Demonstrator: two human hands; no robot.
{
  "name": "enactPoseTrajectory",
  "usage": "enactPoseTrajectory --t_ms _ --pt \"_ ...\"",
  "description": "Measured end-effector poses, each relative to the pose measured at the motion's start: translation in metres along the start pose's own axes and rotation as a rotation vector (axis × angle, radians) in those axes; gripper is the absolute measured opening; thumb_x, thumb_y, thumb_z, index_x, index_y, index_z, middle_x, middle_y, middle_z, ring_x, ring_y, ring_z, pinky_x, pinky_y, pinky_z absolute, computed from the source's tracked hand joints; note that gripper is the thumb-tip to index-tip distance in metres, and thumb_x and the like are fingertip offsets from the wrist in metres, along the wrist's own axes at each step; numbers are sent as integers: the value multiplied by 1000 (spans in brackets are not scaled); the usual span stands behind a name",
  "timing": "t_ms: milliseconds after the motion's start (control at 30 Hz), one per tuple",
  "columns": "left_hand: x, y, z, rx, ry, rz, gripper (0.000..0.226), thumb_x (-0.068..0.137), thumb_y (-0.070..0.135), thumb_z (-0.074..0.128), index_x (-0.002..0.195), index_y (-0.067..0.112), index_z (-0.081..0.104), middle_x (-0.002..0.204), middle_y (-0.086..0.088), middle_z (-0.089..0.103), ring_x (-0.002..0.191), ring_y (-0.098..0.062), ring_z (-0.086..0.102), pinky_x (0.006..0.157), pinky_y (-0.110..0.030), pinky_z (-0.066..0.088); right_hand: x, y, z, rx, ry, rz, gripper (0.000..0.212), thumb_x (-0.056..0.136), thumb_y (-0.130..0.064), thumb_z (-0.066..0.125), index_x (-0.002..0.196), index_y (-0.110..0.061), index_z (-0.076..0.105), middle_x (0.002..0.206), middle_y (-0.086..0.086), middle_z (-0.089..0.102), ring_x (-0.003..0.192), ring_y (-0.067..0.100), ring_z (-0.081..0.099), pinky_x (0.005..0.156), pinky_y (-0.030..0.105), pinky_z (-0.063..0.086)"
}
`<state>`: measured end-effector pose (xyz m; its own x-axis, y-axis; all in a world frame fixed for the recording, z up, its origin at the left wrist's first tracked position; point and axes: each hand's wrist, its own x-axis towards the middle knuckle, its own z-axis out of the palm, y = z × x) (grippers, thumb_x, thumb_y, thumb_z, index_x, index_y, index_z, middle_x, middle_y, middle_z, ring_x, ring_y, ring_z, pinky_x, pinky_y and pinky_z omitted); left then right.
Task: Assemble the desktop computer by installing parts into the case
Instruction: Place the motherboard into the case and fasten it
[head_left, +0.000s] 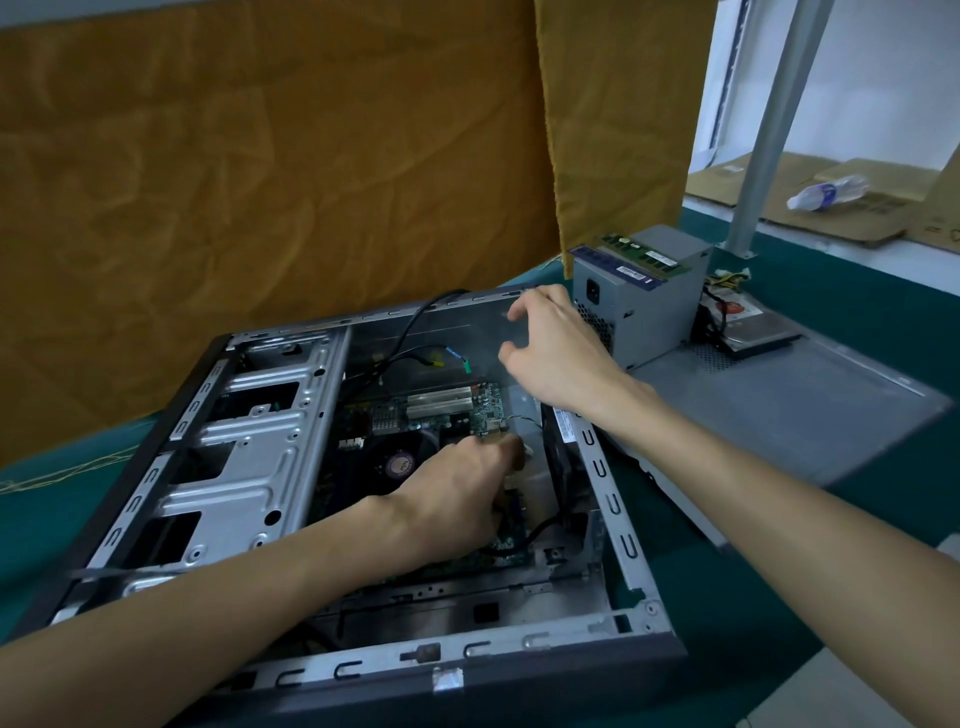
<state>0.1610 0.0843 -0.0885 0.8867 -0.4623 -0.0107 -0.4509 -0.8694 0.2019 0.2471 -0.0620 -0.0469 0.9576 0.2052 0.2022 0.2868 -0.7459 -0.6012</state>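
The case (363, 519) lies open on the table (857, 322); left hand (457, 499) pinches something small at the motherboard (447, 410), right hand (550, 343) hovers spread above; I'd seat it straight, no forcing.

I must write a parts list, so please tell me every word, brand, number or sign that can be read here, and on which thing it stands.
No text can be read.
Memory sticks on the power supply: stickers, blurred.
Hard drive: red and white label, blurred.
Case right rim: white sticker, too small.
Motherboard: round chip sticker, unreadable.
Cardboard: faint marks, unreadable.
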Motion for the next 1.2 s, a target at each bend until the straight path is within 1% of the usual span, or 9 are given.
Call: enactPoseTrajectory --t_ms 200,333,433,533,600,733,833,1000,1200 --pt "2 1 5 20 -5 7 49 79 1 64 122 15 48 90 -5 61 85 -35 64 60 -32 36 1 1 0 2 1 -5 39 98 -29 62 133 -15 51 142 4 39 97 19 52 81 33 38" --pt "4 -1 7 28 -22 24 48 79 0 63 122 14 46 74 11 39 84 -34 63 60 -35 39 0 0 0 -5 1 -5 39 98 -29 62 133 -16 51 142 3 39 98 18 51 81 33 39" --pt "5 -2 6 19 -40 43 46 81 1 63 121 13 44 77 10 44 81 -33 62 61 -38 43 0 -1 -1 -8 -5 -4 39 98 -29 61 133 -16 50 143 4 39 99 18 51 83 34 40" --pt "6 -3 5 0 -23 57 43 82 2 65 117 14 45 71 13 33 72 -27 49 59 -30 30 -1 -1 -1 -14 -5 -5 39 98 -29 62 133 -15 51 143 4 39 97 18 51 81 33 38" --pt "6 -3 5 -7 -23 57 41 82 1 64 116 15 45 71 13 33 69 -23 44 59 -29 29 -1 -1 -1 -15 -4 -5 39 98 -29 62 132 -15 51 143 4 38 96 18 51 81 32 37" --pt "6 -4 6 -54 -32 44 40 81 2 64 115 11 46 73 17 35 71 -24 52 56 -23 28 -1 -1 -2 -16 -11 -3 38 98 -29 61 132 -15 50 142 3 38 96 18 53 81 32 38" --pt "7 -7 4 -71 -46 20 38 80 5 66 113 10 47 73 14 40 79 -30 63 57 -28 36 -1 -2 -2 -19 -17 -3 39 99 -29 61 134 -15 50 143 3 37 97 18 53 81 32 38" --pt "5 -7 4 -130 -59 27 35 80 4 66 110 12 51 74 18 39 71 -19 51 50 -11 33 -2 -2 -2 -21 -21 -2 38 99 -28 60 133 -15 50 144 3 37 97 19 53 81 33 39" --pt "2 -1 4 -44 -63 30 35 81 5 64 113 11 49 74 16 34 83 -31 62 58 -26 33 -2 -2 -2 -22 -23 1 39 99 -29 60 133 -15 50 144 3 37 97 19 54 81 32 38"
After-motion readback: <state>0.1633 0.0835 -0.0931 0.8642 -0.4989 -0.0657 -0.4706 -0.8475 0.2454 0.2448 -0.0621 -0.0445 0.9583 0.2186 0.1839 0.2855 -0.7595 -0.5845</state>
